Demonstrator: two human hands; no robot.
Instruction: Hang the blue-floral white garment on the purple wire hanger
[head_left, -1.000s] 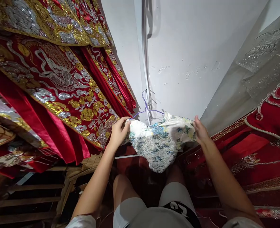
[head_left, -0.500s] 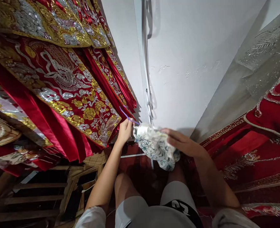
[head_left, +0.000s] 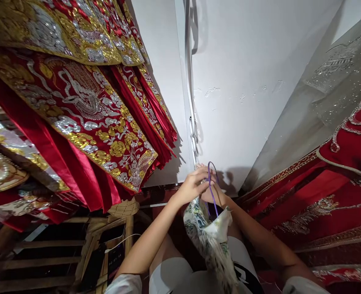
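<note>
A small white garment [head_left: 212, 234] with a blue and yellow flower print hangs down in front of my shorts. A thin purple wire hanger [head_left: 211, 185] sticks up out of it. My left hand [head_left: 192, 185] is closed on the top of the garment at the hanger. My right hand [head_left: 214, 195] sits just behind it, fingers closed on the same spot, partly hidden by the left hand and the cloth. Both hands meet in front of the white wall [head_left: 244, 81].
Red robes with heavy gold and silver embroidery [head_left: 85, 106] hang close on the left. More red embroidered cloth [head_left: 336, 183] and a sheer sequinned fabric [head_left: 330, 77] hang on the right. A wooden frame [head_left: 85, 249] stands at the lower left. A metal strip [head_left: 190, 81] runs up the wall.
The garment was spread wide between my hands, then bunched up. My hands have come together at the middle, and the garment now hangs lengthwise from the upright hanger.
</note>
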